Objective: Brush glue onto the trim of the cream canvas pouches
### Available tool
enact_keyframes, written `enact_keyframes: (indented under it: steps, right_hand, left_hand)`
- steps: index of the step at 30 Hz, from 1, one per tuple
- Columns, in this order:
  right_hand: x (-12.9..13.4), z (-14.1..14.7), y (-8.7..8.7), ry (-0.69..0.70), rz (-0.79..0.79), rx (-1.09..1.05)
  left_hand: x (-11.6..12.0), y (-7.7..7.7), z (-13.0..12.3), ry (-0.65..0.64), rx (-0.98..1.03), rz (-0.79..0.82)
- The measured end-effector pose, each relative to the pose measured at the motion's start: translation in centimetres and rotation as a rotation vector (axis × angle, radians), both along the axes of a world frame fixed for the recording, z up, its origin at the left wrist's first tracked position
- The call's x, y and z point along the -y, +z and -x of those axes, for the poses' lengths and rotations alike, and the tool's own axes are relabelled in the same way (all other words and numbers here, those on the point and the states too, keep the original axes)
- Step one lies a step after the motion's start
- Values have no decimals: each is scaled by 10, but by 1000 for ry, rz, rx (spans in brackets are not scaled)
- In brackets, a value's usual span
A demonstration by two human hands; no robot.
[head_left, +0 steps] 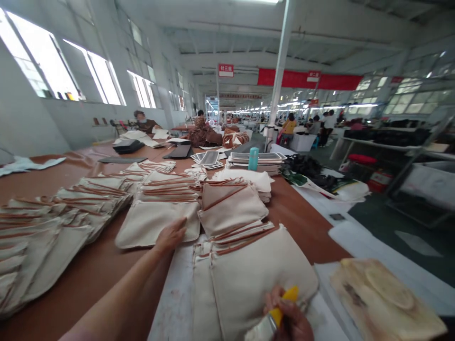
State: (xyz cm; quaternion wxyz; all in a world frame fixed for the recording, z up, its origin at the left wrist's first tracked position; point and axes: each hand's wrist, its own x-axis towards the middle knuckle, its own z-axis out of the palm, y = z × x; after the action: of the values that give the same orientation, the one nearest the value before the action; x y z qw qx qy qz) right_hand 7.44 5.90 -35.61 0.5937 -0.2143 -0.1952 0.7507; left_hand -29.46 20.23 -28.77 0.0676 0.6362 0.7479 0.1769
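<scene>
Two hands sit apart: the right hand [288, 316], closed around a yellow-handled paintbrush [274, 322], lies over a canvas pouch [258, 274], its brush axis slanting down-left; the left hand [170, 236] rests open on a second pouch [151, 227].

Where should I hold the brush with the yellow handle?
Hold the yellow handle of the brush, coming from the side away from the bristle end, as the right hand does. The handle is narrow and easy to wrap fingers around, while the wide bristle end sits low beside the canvas pouch.
</scene>
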Motion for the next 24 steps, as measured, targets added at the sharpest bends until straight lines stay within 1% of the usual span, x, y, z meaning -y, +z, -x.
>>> enact_keyframes:
  steps: [2, 4, 5, 7, 8, 10, 11, 13, 14, 16, 18, 20, 22, 24]
  right_hand:
    - [0, 1, 4, 38, -11, -80]
    - [6, -1, 14, 58, -16, -158]
    - [10, -3, 20, 61, -19, -199]
    - [22, -11, 38, 57, -30, -282]
    - [29, -17, 49, 56, -38, -320]
    - [43, -32, 71, 58, -58, -384]
    - [51, -40, 81, 61, -68, -409]
    - [67, -57, 99, 65, -92, -442]
    - [76, -65, 106, 65, -106, -451]
    - [93, -79, 117, 62, -129, -462]
    - [109, -90, 123, 58, -155, -458]
    - [124, -101, 127, 50, -179, -419]
    - [138, -114, 128, 12, -190, -358]
    - [151, -133, 126, -47, -172, -277]
  left_hand:
    - [46, 6, -16, 86, 20, -11]
    - [96, 4, -42, 160, 70, -101]
    - [120, 1, -58, 181, 117, -174]
    - [162, -10, -95, 176, 244, -301]
    - [178, -17, -113, 172, 288, -299]
    - [198, -29, -146, 184, 363, -212]
    - [203, -33, -159, 207, 390, -167]
    - [202, -36, -180, 262, 441, -112]
    - [199, -34, -187, 284, 461, -98]
    - [191, -26, -199, 290, 519, -82]
    - [185, -11, -206, 248, 605, -80]
    - [184, 9, -204, 181, 692, -92]
    - [187, 30, -191, 57, 823, -59]
    - [192, 48, -167, -116, 983, 38]
